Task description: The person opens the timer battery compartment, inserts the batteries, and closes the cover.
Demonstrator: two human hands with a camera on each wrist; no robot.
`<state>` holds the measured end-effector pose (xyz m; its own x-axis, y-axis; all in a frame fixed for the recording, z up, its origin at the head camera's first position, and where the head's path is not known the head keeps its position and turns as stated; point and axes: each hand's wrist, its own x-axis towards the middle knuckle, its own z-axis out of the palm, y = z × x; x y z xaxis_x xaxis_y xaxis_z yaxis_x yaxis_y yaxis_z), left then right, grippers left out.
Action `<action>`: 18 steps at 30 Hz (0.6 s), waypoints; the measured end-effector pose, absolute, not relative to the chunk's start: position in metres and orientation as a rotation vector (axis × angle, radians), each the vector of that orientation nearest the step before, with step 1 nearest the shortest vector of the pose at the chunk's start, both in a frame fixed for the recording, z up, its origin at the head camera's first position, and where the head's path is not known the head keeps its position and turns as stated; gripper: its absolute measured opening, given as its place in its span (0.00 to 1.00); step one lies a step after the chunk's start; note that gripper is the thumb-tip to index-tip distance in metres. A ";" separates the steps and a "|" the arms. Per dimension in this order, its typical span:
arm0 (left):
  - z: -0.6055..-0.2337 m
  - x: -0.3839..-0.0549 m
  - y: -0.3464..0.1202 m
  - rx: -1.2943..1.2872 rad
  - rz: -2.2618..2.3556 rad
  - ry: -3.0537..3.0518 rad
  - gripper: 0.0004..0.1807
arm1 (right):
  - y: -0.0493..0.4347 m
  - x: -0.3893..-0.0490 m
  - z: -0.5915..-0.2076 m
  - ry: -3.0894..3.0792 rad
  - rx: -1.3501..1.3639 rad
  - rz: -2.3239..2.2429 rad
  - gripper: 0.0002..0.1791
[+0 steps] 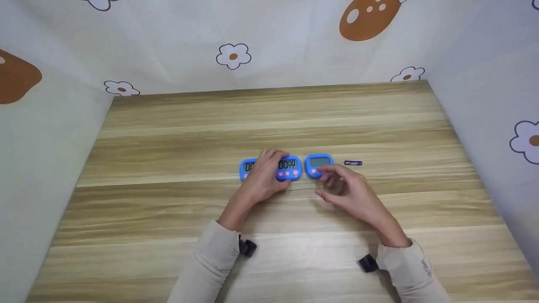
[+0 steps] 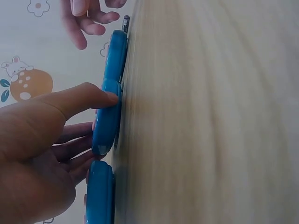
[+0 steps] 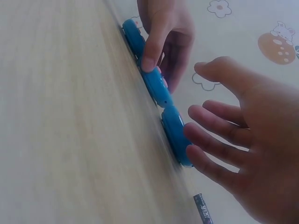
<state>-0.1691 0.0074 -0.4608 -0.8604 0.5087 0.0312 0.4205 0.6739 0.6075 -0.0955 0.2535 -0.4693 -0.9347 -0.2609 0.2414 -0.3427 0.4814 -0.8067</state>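
Three blue digital timers lie in a row on the wooden table. My left hand (image 1: 264, 176) holds the middle timer (image 1: 290, 169) by its edges, thumb on the near side and fingers across the far side. Digits show on its display. The left timer (image 1: 243, 170), also with digits, is partly hidden under that hand. My right hand (image 1: 353, 191) hovers by the right timer (image 1: 318, 161), whose display is blank; thumb and fingers are spread apart with nothing between them. In the right wrist view, the fingers overlap this right timer (image 3: 174, 135).
A small dark battery (image 1: 353, 163) lies on the table (image 1: 269, 122) just right of the timers. Pale cloth walls (image 1: 286, 50) with flower prints stand at the back and both sides. Each sleeve carries a black wrist camera (image 1: 368, 264).
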 end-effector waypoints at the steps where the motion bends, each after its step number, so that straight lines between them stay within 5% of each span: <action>1: -0.461 -0.169 0.007 0.769 0.953 2.740 0.36 | 0.254 -0.096 -0.469 -2.632 0.533 1.457 0.27; 18: -0.445 -0.173 0.049 0.993 0.730 2.792 0.42 | 0.257 -0.096 -0.462 -2.382 0.308 1.459 0.10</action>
<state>-0.1730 0.0491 -0.4452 -0.7847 0.6155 0.0736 0.5728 0.6745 0.4657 -0.0962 0.2567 -0.4620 -0.9223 -0.0118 0.3862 -0.3494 0.4523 -0.8205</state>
